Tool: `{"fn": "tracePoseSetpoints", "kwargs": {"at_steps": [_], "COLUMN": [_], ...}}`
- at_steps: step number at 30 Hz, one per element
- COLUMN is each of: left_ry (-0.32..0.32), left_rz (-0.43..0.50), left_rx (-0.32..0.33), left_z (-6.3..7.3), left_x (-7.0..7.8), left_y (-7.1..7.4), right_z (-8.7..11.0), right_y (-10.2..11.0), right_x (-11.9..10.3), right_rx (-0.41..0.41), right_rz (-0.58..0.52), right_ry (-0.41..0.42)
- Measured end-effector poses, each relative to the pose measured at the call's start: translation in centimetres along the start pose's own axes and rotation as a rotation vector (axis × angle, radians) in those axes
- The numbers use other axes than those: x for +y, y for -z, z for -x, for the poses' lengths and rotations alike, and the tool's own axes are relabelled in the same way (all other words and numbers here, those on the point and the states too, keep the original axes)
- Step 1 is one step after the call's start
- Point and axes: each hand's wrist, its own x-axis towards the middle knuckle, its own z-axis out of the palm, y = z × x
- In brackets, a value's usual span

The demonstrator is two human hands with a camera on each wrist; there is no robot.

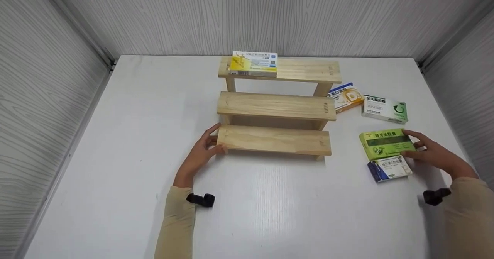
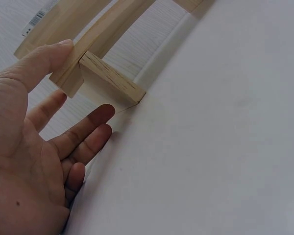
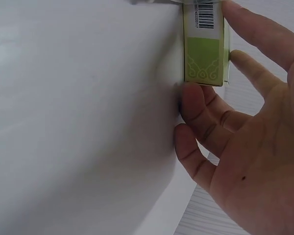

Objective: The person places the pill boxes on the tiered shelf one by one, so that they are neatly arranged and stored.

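Observation:
A three-step wooden display rack stands on the table. My left hand holds the left end of its lowest step, thumb on the near side and index finger on the far side; the other fingers are loosely bent beside the leg. On the right, my right hand grips the right end of a green medicine box between thumb and index finger. The box's barcode end faces the right wrist camera. Just in front of it lies a blue and white medicine box.
A yellow and white medicine box lies on the rack's top step, at the left. Right of the rack are an orange and white box, partly hidden by it, and a white and green box. Grey wood-grain walls enclose the white table.

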Motion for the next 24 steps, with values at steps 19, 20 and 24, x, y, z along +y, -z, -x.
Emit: {"fn": "tracePoseSetpoints", "kwargs": {"at_steps": [19,20,24], "left_ry": [-0.006,-0.004,-0.005], "left_rz": [0.011,0.013,-0.002], "left_rx": [-0.011,-0.012,-0.001], "left_z": [-0.31,-0.3,-0.16], "left_x": [-0.17,-0.16,0.05], "left_y": [-0.02,-0.05,-0.07], "right_z": [-0.57,-0.57,-0.72], "right_y": [0.08,0.11,0.18], "right_x": [0.16,0.09,-0.11], "right_rx": [-0.023,-0.025,-0.031], "right_rz": [-0.017,-0.014,-0.018], "right_ry": [0.034,0.033,0.039]}}
